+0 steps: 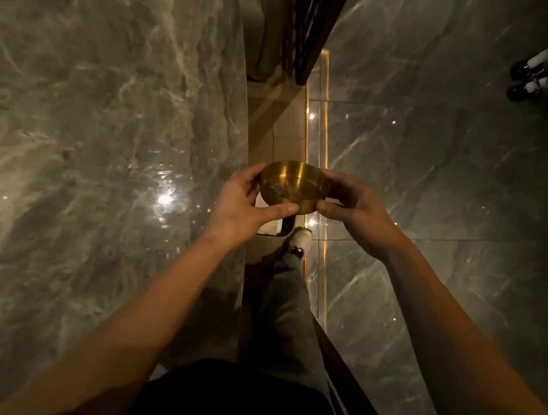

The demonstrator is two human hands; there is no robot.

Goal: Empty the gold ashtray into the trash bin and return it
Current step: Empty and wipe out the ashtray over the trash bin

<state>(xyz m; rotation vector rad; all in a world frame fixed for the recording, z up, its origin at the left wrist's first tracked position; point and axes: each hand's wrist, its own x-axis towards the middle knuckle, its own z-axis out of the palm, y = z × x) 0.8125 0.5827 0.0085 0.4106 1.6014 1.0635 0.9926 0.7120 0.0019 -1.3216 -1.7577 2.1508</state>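
Observation:
The gold ashtray (292, 183) is a round, shiny metal bowl held in the air in front of me, tilted with its opening toward me. Grey smears show on its inner bottom. My left hand (246, 200) grips its left side, thumb along the near rim. On the ashtray's right side is my right hand (352, 203), fingers over the rim and thumb below. It hangs over the gap between the marble tabletop and the floor. No trash bin is in view.
A glossy grey marble tabletop (95, 137) fills the left. Polished grey floor tiles (443, 166) with a lit amber strip (315, 115) lie to the right. My own leg and white shoe (301, 240) are below. Another person's feet (526, 79) stand at top right. A dark wooden screen (309, 22) rises ahead.

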